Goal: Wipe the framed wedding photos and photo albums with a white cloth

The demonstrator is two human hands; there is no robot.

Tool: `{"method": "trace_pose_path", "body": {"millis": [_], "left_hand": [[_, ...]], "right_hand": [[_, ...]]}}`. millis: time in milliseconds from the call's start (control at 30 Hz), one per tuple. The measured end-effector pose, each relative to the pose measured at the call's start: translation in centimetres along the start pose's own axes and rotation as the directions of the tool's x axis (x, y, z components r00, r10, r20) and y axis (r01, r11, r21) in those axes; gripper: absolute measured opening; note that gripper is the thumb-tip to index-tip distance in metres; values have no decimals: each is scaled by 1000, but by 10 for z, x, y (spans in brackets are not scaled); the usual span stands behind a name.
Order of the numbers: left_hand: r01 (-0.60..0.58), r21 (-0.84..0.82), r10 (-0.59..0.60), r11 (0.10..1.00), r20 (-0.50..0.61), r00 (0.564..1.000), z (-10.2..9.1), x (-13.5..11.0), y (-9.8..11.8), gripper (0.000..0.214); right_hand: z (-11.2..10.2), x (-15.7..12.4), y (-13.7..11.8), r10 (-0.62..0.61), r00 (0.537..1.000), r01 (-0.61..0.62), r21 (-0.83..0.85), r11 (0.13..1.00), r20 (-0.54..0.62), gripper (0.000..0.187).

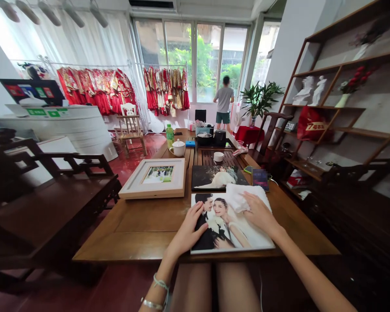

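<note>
A large glossy wedding photo print [234, 236] lies flat at the near edge of the wooden table [143, 225]. My left hand [189, 229] rests open on the print's left side, fingers spread flat. My right hand [260, 212] presses down on a white cloth [240, 195] that lies over the print's upper right part. Behind the print sits a darker photo print [214, 177]. To the left of that one is a white-framed picture [154, 177].
A phone [260, 178] lies right of the dark print. Farther back stand a white teapot [178, 148], a green bottle [170, 135], a tea tray and pots. A wooden bench [48, 203] is left, shelves [331, 108] right. A person [224, 104] stands at the far window.
</note>
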State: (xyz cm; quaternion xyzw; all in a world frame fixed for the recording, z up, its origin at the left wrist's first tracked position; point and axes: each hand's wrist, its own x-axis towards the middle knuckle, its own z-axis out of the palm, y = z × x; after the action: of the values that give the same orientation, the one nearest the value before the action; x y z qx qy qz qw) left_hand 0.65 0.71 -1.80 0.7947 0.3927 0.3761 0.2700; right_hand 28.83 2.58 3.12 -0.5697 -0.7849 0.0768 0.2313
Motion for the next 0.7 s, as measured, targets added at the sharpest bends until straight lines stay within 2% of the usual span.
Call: {"method": "trace_pose_path", "body": {"millis": [67,133,233,300,333,400,467,567,633,700], "left_hand": [[4,7,-4,1000,-4,1000,0,0,0,55],[5,11,-5,1000,-21,1000,0,0,0,54],[-19,2,19,1000,-28,999,0,-2,0,54],[-52,-4,52,999,-1,999,-1,-3,0,55],[-62,-1,62,998,14,998,-2,-3,1,56],[-54,18,53,998,31,998,-3,-3,2,56],[-31,42,30,999,32,999,-3,-2,3,56],[-21,62,18,998,38,999,-2,-2,4,57],[-22,68,20,997,38,999,-1,-2,3,56],[-22,67,20,998,30,999,-1,-3,4,56]], "right_hand": [[0,-19,-7,-62,998,63,-46,997,28,66],[0,-41,-24,-206,973,211,-47,976,99,71],[-4,-69,-51,-452,865,450,63,891,219,81],[-10,-79,-57,-543,796,526,140,839,266,81],[-13,-79,-55,-555,785,530,163,832,276,78],[-17,-72,-41,-519,812,490,173,855,266,69],[-17,-56,-21,-433,874,410,144,901,221,65],[-13,-25,7,-239,963,234,50,971,124,67],[-8,-6,13,-127,989,128,-7,992,74,68],[-3,6,6,-86,994,89,-41,995,64,68]]}}
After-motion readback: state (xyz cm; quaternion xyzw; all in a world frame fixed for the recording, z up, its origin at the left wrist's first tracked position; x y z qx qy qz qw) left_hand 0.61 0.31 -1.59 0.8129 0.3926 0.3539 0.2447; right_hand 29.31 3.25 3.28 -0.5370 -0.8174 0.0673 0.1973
